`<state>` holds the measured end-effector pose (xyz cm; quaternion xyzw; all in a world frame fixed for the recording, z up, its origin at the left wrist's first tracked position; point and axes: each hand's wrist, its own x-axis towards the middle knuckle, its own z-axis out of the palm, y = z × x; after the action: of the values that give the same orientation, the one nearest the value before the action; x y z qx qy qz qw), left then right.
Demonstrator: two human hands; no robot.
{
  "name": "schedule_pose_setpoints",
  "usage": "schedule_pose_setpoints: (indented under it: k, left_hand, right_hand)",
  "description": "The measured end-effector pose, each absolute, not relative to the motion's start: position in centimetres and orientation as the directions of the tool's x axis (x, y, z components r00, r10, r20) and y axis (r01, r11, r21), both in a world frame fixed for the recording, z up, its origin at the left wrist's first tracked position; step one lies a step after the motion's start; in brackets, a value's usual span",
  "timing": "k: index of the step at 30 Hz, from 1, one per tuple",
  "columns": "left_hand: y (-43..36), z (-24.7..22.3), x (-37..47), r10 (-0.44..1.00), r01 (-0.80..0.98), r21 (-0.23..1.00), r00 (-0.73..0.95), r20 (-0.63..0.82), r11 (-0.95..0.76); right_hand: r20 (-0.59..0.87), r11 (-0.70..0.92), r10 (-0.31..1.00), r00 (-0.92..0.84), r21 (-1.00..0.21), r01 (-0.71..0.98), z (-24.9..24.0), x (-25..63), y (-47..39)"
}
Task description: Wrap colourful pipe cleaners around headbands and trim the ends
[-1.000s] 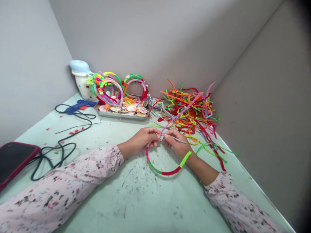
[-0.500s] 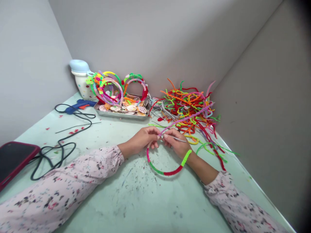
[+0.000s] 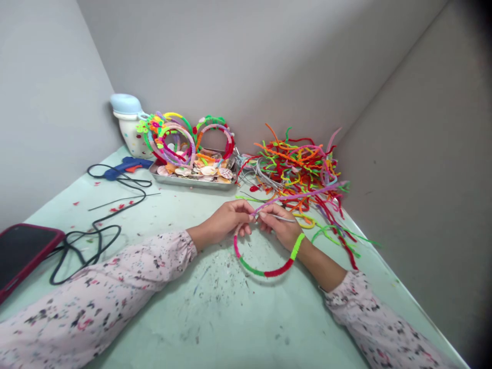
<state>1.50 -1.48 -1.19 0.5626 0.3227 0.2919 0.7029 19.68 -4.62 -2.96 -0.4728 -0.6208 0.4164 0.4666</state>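
Observation:
My left hand (image 3: 233, 219) is closed, its thumb and fingers pinching a thin hoop (image 3: 274, 272) wrapped in pink, green, red and lime fuzzy bands. The hoop's bare grey wire end (image 3: 283, 219) runs across my right hand (image 3: 282, 228). That hand is closed too, with its fingertips at the spot where a purple pipe cleaner (image 3: 298, 196) meets the wire. The pipe cleaner's long tail stretches away to the right over the pile. Its wrapped end is mostly hidden between my fingertips. The hoop's lime end lies by my right wrist.
A metal tray (image 3: 192, 181) of seashells (image 3: 207, 170) holds several colourful wrapped hoops (image 3: 226, 134). Right of it lies a tangled pile of pipe cleaners (image 3: 295, 164). At left are a lidded cup (image 3: 132, 130), a blue glue gun (image 3: 125, 165), a black cord (image 3: 98, 230) and a phone (image 3: 25, 251).
The purple pipe cleaner's free tail has swung lower, towards the right. The hoop has shifted slightly right; both hands stay nearly in place, still pinching.

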Motion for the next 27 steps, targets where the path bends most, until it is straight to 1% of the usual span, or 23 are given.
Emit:
schedule_pose_setpoints:
  k: [10,17,21,27]
  left_hand:
    - [-1.53,-1.23,1.64,0.775,-0.015,0.986,0.621,-0.121,0.166]
    - [-1.4,-1.43,1.74,0.78,-0.049,0.987,0.62,-0.088,0.151]
    - [-1.41,-1.41,1.72,0.786,-0.027,0.988,0.61,-0.103,0.151]
    - [-1.44,-1.67,1.79,0.793,-0.058,0.986,0.602,-0.089,0.155]
  right_hand:
    - [0.158,0.172,0.983,-0.09,-0.965,0.196,-2.82,19.5,-4.47]
    - [0.11,0.123,0.991,-0.073,-0.971,0.205,-2.5,19.43,-4.6]
    - [0.114,0.126,0.991,-0.069,-0.97,0.208,-2.34,19.33,-4.72]
    - [0.117,0.128,0.991,-0.068,-0.969,0.21,-2.77,19.36,-4.62]
